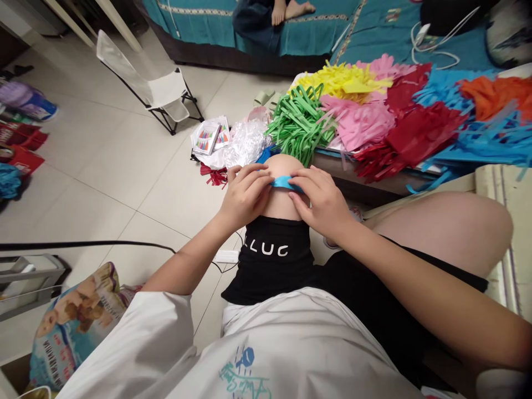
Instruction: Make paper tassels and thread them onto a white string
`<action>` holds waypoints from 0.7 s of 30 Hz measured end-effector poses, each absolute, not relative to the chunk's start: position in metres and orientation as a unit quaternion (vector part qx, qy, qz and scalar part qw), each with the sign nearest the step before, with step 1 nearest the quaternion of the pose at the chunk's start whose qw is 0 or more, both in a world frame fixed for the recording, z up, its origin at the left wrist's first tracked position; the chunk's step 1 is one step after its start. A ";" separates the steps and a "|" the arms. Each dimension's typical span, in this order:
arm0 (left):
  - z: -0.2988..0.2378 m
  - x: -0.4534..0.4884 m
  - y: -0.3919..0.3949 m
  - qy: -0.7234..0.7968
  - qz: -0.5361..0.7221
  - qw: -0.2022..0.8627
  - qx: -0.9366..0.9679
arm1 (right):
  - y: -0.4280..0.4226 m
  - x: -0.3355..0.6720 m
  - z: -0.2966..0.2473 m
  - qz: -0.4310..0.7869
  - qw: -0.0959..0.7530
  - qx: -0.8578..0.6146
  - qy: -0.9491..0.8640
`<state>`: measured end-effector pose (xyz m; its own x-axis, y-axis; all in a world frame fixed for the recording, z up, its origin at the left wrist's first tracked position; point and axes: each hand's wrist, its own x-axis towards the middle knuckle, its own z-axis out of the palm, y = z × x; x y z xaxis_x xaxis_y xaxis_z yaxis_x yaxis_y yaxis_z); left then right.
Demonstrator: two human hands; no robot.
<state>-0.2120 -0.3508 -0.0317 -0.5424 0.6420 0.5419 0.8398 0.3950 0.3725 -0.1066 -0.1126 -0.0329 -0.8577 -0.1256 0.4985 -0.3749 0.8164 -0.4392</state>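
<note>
- The left hand (pixel 245 194) is curled over the left end of a blue strip (pixel 284 182), with its fingertips closed on it.
- The right hand (pixel 322 202) pinches the strip's right end, fingers pressed down flat.
- The strip lies across the top of the person's raised knee (pixel 282 163), stretched between the two hands and touching the skin.
- Black shorts (pixel 272 255) with white letters start just below the knee.
- Just beyond the knee sits a green pile (pixel 299 122) of cut paper fringe on a low table (pixel 374 176).
- Beside it are a yellow pile (pixel 341 80), a pink pile (pixel 359 124) and a red pile (pixel 415 136), and farther right a blue pile (pixel 482 138) and an orange pile (pixel 494 94).
- On the floor near the knee lie white fringe (pixel 247 141) and small packets (pixel 211 136).
- A folding chair (pixel 145 83) stands well apart on the tiles.
- Another person's feet (pixel 291 8) rest on the bed (pixel 199 25) at the far side.
</note>
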 end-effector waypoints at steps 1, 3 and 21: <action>-0.032 -0.213 -0.351 -0.822 -0.316 0.161 -0.446 | -0.113 -0.108 -0.032 0.267 0.231 0.134 -0.926; -0.033 -0.213 -0.350 -0.826 -0.316 0.166 -0.437 | -0.114 -0.111 -0.031 0.261 0.240 0.131 -0.926; -0.041 -0.220 -0.362 -0.817 -0.286 0.195 -0.462 | -0.107 -0.105 -0.031 0.148 0.246 0.130 -0.949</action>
